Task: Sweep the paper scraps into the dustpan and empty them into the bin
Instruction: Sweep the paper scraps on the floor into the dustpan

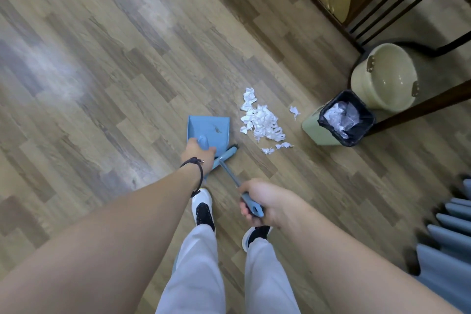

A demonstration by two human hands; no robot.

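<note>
A heap of white paper scraps lies on the wooden floor, with a few loose bits beside it. My left hand grips the handle of a blue dustpan, which rests on the floor just left of the heap. My right hand is closed around the handle of a blue brush; its head sits on the floor right behind the dustpan. A small green bin with a black liner stands right of the scraps and holds crumpled white paper.
A cream bucket stands behind the bin, under dark wooden chair legs. Dark wooden furniture fills the upper right. Grey-blue pleated fabric hangs at the right edge. My two feet in black-and-white shoes stand below the brush.
</note>
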